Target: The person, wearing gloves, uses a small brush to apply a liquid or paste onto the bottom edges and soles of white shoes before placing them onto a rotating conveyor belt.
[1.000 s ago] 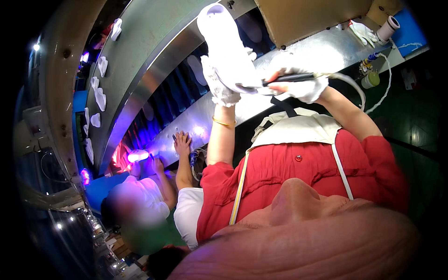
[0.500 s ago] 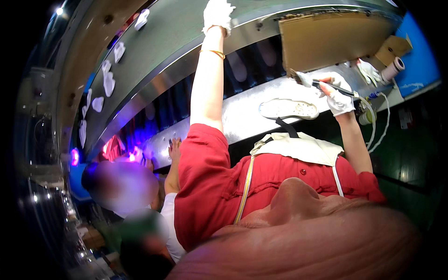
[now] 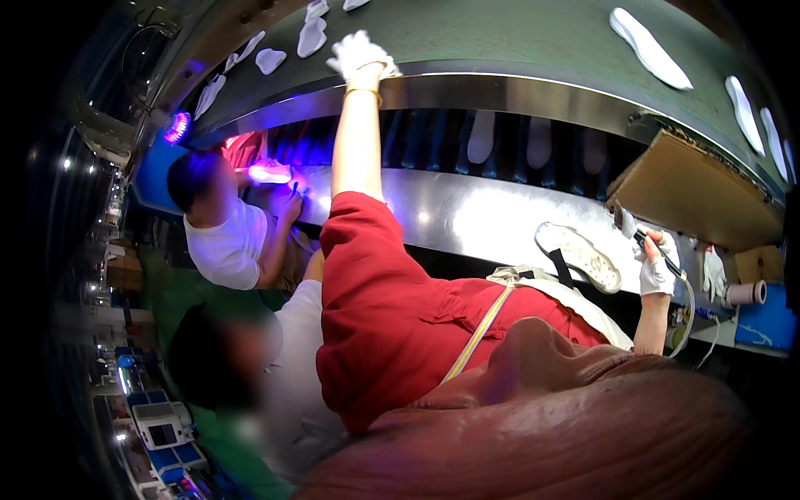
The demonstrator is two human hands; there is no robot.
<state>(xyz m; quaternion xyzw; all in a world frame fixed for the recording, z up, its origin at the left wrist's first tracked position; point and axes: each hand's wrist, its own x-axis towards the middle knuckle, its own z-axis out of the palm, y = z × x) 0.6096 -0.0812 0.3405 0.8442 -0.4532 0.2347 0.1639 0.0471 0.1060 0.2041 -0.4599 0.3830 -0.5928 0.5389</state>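
Note:
My left hand point(image 3: 362, 58), in a white glove, is stretched out over the near edge of the green conveyor belt point(image 3: 467, 37). Its fingers are apart and hold nothing that I can see. White shoe-sole-shaped pieces point(image 3: 312, 37) lie on the belt just left of it. On the right, my gloved right hand point(image 3: 658, 265), fingertips bare, grips a black-handled brush point(image 3: 631, 227) with a pale tube running from its end. The bristles are near the cardboard. Left of the brush, a white shoe sole point(image 3: 581, 257) lies on the metal bench, its speckled inner side up.
A cardboard sheet point(image 3: 696, 190) leans at the belt's right. Beyond my right hand are a white glove point(image 3: 713, 273) and a spool point(image 3: 746, 293). Soles stand in a dark rack point(image 3: 482, 137) under the belt. Two people in white shirts point(image 3: 225, 242) sit at my left, by a purple light point(image 3: 177, 127).
My view has turned left, so bench, sole and brush appear farther right. My left hand appears closer to the belt's near edge, fingers spread. The brush stays in my right hand.

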